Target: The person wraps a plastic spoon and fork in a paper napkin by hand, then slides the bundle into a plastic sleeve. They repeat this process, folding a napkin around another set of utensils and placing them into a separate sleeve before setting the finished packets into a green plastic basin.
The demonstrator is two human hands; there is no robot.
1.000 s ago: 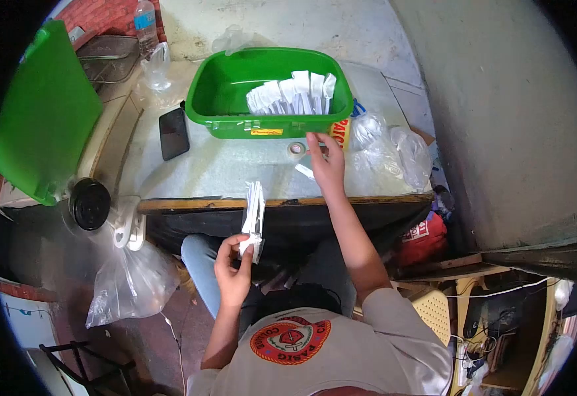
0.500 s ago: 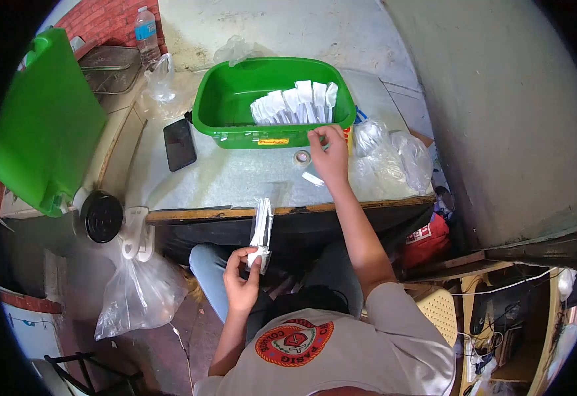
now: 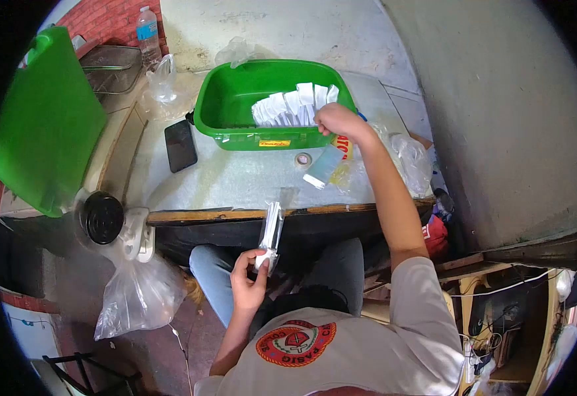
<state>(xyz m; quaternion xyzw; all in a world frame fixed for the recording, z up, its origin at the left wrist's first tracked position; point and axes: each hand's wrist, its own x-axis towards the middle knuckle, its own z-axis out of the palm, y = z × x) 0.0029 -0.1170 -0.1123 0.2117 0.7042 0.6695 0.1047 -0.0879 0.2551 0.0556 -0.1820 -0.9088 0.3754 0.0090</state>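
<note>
The person sits at a worn tabletop (image 3: 235,178) with a pale, scuffed surface and a rough wooden front edge. Their left hand (image 3: 249,284), held low over the lap, pinches the bottom of a slim clear plastic packet (image 3: 272,231) of white strips, which stands nearly upright just below the table edge. Their right hand (image 3: 334,120) is curled shut at the near right corner of a glossy green plastic tub (image 3: 229,112); what it grips I cannot tell. Inside the tub, white folded packets (image 3: 291,104) stand fanned in a row. Below that hand a flat, translucent bluish sachet (image 3: 321,168) lies on the table, just beside a small roll of clear tape (image 3: 303,159). A dark slab of a phone (image 3: 180,145) lies left of the tub, and crumpled clear plastic bags (image 3: 407,158) heap at the right.
</note>
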